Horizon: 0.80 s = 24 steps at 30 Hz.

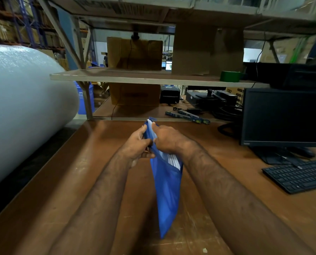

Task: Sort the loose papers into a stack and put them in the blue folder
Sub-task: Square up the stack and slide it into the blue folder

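Note:
The blue folder (167, 192) stands on edge above the brown table (80, 181), seen nearly edge-on, its lower corner near the tabletop. White papers (172, 160) sit inside it, their printed edge showing at the open side and their top corner poking out at the far end. My left hand (138, 142) grips the folder's upper left side, fingers curled round it. My right hand (165, 138) pinches the upper edge from the right, its index finger stretched along the top by the papers.
A big roll of bubble wrap (23, 111) lies along the table's left. A black monitor (284, 116) and keyboard (297, 174) stand at the right. A shelf (135, 77) with cardboard boxes and a green tape roll (230, 76) crosses behind.

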Each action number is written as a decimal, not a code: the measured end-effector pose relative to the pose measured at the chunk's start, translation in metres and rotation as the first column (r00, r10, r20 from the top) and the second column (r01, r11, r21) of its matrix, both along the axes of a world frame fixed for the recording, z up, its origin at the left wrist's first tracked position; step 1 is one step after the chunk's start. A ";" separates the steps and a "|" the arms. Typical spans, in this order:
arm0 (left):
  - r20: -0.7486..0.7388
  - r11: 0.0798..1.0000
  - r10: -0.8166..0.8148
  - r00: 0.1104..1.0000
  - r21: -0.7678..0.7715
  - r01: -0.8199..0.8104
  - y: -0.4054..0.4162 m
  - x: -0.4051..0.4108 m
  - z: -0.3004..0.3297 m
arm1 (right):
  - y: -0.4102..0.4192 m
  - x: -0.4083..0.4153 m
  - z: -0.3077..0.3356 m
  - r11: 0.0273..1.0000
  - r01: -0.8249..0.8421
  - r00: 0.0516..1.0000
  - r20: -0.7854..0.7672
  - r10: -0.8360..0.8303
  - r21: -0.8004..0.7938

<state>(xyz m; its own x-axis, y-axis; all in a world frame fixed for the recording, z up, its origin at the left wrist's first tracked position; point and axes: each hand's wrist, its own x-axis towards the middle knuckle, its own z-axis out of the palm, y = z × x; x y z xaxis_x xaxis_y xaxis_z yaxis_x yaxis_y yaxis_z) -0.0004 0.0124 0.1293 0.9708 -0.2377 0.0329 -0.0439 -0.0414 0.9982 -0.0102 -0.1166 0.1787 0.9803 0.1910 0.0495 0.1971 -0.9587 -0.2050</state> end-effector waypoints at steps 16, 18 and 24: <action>0.075 1.000 -0.019 0.997 0.003 0.019 0.002 0.002 -0.003 | 0.003 -0.005 0.000 0.996 -0.084 0.996 0.043 0.083 0.017; 0.051 0.999 -0.009 0.999 0.045 0.006 0.002 0.003 -0.008 | -0.005 -0.002 -0.020 0.961 -0.096 0.995 0.010 0.096 0.260; -0.055 0.985 -0.117 0.992 0.124 0.123 -0.005 0.000 -0.042 | -0.035 -0.016 -0.093 0.591 0.214 0.960 -0.280 0.021 0.778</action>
